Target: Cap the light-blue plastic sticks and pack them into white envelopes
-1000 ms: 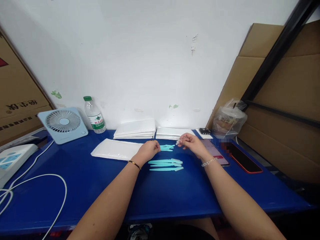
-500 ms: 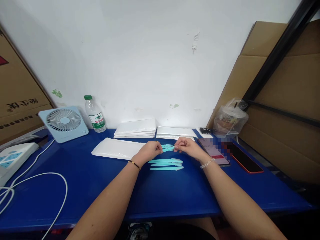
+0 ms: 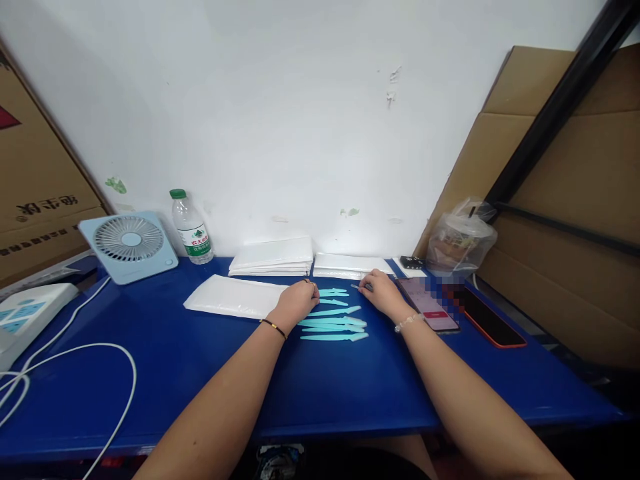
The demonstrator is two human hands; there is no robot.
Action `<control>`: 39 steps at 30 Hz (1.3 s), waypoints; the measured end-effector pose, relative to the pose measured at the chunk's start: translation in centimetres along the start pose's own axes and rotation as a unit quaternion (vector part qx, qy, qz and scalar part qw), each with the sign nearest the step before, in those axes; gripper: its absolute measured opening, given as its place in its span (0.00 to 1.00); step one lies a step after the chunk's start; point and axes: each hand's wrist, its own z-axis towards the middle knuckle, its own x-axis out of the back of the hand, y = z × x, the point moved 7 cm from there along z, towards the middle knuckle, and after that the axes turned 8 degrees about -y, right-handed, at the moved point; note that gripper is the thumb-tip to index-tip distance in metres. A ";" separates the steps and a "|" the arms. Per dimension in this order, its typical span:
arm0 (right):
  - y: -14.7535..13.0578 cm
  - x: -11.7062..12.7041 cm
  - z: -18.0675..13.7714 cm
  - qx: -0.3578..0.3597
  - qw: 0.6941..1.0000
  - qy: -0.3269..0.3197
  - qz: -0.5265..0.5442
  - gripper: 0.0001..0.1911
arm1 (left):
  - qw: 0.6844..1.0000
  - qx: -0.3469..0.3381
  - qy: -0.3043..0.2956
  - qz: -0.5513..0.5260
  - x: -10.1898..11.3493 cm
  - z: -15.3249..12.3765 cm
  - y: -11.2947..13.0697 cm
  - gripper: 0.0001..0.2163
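Note:
Several turquoise eyebrow razors (image 3: 334,337) lie in a column on the blue table, most with pale ends to the right. My left hand (image 3: 299,300) is at the column's upper left, its fingers pinched on the end of one eyebrow razor (image 3: 331,302), which points right. Right of the column, my right hand (image 3: 381,293) has thumb and fingers closed on a small, thin, greyish clear piece (image 3: 355,287), perhaps a blade cover. A white padded envelope (image 3: 235,297) lies flat beside my left hand.
Stacks of white envelopes (image 3: 270,255) rest against the wall. A phone (image 3: 425,303) and a red-edged phone (image 3: 493,317) lie at right, near a bagged cup (image 3: 461,240). A blue fan (image 3: 129,245), water bottle (image 3: 193,230) and power strip (image 3: 35,317) with white cable stand at left.
My hands have moved apart, the right one slightly rightward with the small clear piece. Another eyebrow razor now lies in the column, between my left hand's razor and the lower group.

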 end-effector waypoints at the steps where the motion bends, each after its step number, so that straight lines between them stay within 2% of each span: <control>1: -0.3 -0.2 0.1 0.001 1.000 -0.009 -0.006 0.04 | 1.000 0.000 -0.001 -0.002 0.0 0.0 0.0 0.03; 6: -0.9 0.4 -0.2 0.019 1.000 -0.013 0.001 0.06 | 1.000 0.010 -0.004 -0.011 0.1 0.0 -0.2 0.03; 9: -0.6 1.0 -0.5 0.008 0.990 -0.002 0.142 0.06 | 0.999 0.016 0.005 -0.043 0.6 -0.1 -0.5 0.03; 12: -0.2 1.2 -0.6 -0.007 0.944 0.015 0.329 0.08 | 0.997 0.014 0.018 -0.079 1.1 -0.2 -0.7 0.04; 15: -0.3 1.2 -0.7 -0.022 0.897 0.024 0.441 0.11 | 0.995 0.011 0.025 -0.095 1.3 -0.2 -0.8 0.04; 19: -0.7 0.8 -0.8 -0.034 0.867 -0.004 0.498 0.12 | 0.994 0.004 0.029 -0.102 1.2 0.0 -0.7 0.04; 24: -0.5 0.9 -0.9 -0.046 0.841 0.011 0.539 0.12 | 0.993 -0.001 0.030 -0.112 1.2 0.2 -0.8 0.05; 30: -0.6 0.8 -0.8 -0.032 0.839 0.010 0.543 0.11 | 0.990 -0.004 0.027 -0.138 1.0 0.3 -1.0 0.06; 37: -2.1 -0.3 -0.9 0.027 0.862 -0.058 0.503 0.11 | 0.984 -0.023 0.002 -0.177 0.9 0.2 -0.2 0.08; 39: -1.5 -0.1 -0.8 0.020 0.868 -0.040 0.495 0.11 | 0.983 -0.023 0.000 -0.183 0.8 0.3 -0.4 0.09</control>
